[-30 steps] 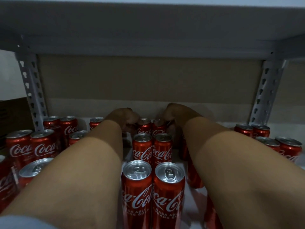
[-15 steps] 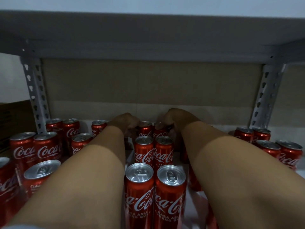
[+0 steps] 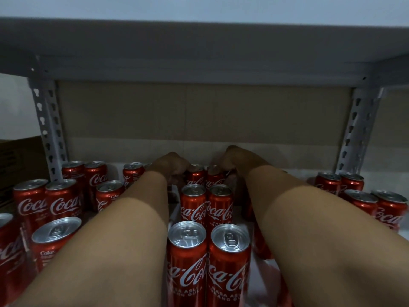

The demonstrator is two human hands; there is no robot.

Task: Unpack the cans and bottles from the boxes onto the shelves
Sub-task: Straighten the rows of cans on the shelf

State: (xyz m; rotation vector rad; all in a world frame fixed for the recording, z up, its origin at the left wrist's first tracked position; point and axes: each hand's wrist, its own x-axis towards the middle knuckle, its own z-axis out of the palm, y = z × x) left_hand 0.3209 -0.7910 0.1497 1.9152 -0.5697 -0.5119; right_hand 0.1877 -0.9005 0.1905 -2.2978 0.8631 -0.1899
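Head view, shelf: grey metal shelf board (image 3: 261, 282) carries red aluminium Coca-Cola cans; a second grey board overhead, perforated grey uprights (image 3: 47, 129) at far left and far right, brown cardboard panel (image 3: 199, 111) across the back.
Head view, centre column: three pairs of cans run near to far between the forearms; the nearest pair (image 3: 208, 262) fills the lower middle, the middle pair (image 3: 205, 204) stands behind it.
Head view, far pair: two red cans (image 3: 204, 176) stand upright and side by side at the far end of the column, near the back panel.
Left hand: left hand (image 3: 171, 166) curls over the left can of the far pair; fingers wrap its top and side.
Right hand: right hand (image 3: 232, 161) curls over the right can likewise; fingertips are hidden behind the can.
Change: over the last second the hands have stayed on the far pair in the same spot; only the camera has tipped a little, so the shelf sits lower in view.
Meaning: likely the pair is being seated at the back of the row, grip not yet let go.
Other stock: cans grouped at left (image 3: 44, 204) and at right (image 3: 363, 196); brown carton (image 3: 15, 160) beyond the left upright.
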